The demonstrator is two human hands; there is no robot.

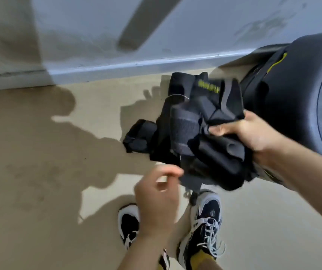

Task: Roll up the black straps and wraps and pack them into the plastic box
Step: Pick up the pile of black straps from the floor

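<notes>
Hard sunlight, sharp shadows, motion blur

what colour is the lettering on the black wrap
Yellow-green lettering on the black wrap, seen in the head view, too blurred to read.

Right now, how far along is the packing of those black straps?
Barely begun. Nothing looks rolled: the right hand grips a loose bundle of black straps and wraps. The left hand reaches toward it, holding nothing. No plastic box is in view, so rolling and packing remain.
</notes>
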